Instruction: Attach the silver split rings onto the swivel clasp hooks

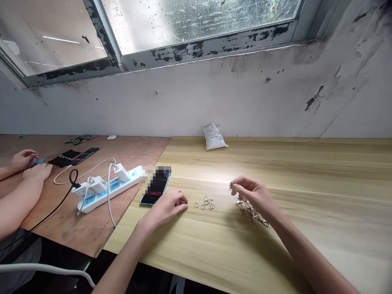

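Observation:
My left hand (170, 206) rests on the light wooden table (306, 183) with its fingers curled in, and a small metal ring seems pinched at the fingertips. Just right of it lie several loose small metal rings (207, 203). My right hand (255, 193) hovers over a pile of metal clasps (251, 211), fingers pinched on a small metal piece at its tips. A phone (156, 185) lies left of my left hand.
A white-and-blue power strip (104, 188) with chargers and cables lies on the brown table (92, 224) at left. Another person's hands (29, 163) rest there near dark devices (73, 156). A small white bag (214, 136) stands against the wall.

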The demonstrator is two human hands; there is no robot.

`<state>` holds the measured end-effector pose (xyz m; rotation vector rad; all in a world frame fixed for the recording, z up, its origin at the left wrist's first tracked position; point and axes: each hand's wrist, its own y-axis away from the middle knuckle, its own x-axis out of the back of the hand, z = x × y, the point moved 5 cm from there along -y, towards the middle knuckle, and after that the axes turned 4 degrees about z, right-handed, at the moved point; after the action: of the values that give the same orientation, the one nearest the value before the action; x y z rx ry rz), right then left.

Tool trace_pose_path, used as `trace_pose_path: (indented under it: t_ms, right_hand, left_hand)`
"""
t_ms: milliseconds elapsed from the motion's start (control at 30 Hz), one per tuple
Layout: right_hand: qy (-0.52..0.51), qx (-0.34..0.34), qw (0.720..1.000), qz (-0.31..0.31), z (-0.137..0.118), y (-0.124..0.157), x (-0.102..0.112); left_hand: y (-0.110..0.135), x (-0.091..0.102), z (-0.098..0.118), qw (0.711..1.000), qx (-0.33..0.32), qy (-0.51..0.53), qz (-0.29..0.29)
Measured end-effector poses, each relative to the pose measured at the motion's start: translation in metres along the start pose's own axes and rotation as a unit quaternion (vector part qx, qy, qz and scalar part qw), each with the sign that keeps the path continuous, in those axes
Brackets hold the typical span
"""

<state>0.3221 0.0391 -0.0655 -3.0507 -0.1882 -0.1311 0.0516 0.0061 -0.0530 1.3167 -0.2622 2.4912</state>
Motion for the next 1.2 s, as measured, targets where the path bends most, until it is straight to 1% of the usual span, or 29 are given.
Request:
trace_pose_path:
  t_ms: [67,167,300,367,400,467,600,633,700,767,833,867,933,1000,1033,1133,1200]
  right_hand:
    - [-0.012,-0.016,1.0,-0.018,0.0,0.001,-0.002]
    - [0.023,-0.035,0.996,-0.084,-0.001,0.007,-0.013]
    - [0.121,-0.028,0.97,-0.21,0.0,0.024,-0.036]
    - [0.11,-0.04,0.965,-0.234,0.005,0.028,-0.041]
    - [0.088,-0.053,0.968,-0.228,0.008,0.027,-0.04]
    - [0.034,-0.081,0.979,-0.183,0.012,0.02,-0.031]
    - [-0.034,-0.095,0.993,-0.057,0.012,-0.002,0.001]
    - [-0.041,-0.098,0.993,-0.044,0.011,-0.006,0.006]
    - [-0.049,-0.095,0.993,-0.04,0.011,-0.011,0.013]
    - [-0.049,-0.076,0.995,-0.042,0.013,-0.011,0.015]
    - [-0.034,-0.041,0.998,-0.027,0.016,-0.009,0.015]
    - [-0.014,-0.02,1.0,-0.015,0.018,-0.007,0.014]
    - [0.057,0.028,0.998,-0.002,0.02,-0.003,0.01]
    - [0.148,0.077,0.986,0.0,0.019,0.001,0.004]
    - [0.195,0.103,0.975,-0.005,0.018,0.003,0.0]
    - [0.328,0.193,0.925,-0.017,0.012,0.008,-0.009]
    - [0.388,0.24,0.89,-0.01,0.009,0.011,-0.011]
  left_hand:
    - [-0.002,0.001,-0.001,1.0,0.005,0.015,0.003]
    - [-0.008,0.003,0.0,0.999,0.006,0.038,0.016]
    - [-0.022,0.003,0.005,0.989,0.002,0.141,0.052]
    - [-0.031,0.002,0.009,0.976,0.001,0.204,0.073]
    - [-0.037,0.001,0.01,0.968,0.003,0.235,0.084]
    - [-0.048,-0.002,0.016,0.953,-0.002,0.287,0.1]
    - [-0.071,-0.01,0.033,0.931,-0.01,0.354,0.087]
    - [-0.076,-0.012,0.038,0.927,-0.012,0.367,0.084]
    - [-0.083,-0.017,0.047,0.922,-0.021,0.381,0.07]
    - [-0.085,-0.024,0.053,0.922,-0.029,0.384,0.047]
    - [-0.085,-0.032,0.053,0.924,-0.022,0.381,0.03]
    - [-0.084,-0.035,0.051,0.924,-0.012,0.381,0.03]
    - [-0.082,-0.042,0.045,0.929,0.007,0.369,0.026]
    - [-0.079,-0.047,0.041,0.937,0.01,0.348,0.021]
    - [-0.078,-0.048,0.039,0.944,0.007,0.329,0.024]
    - [-0.074,-0.049,0.041,0.969,-0.034,0.243,0.042]
    - [-0.071,-0.048,0.046,0.979,-0.069,0.185,0.058]
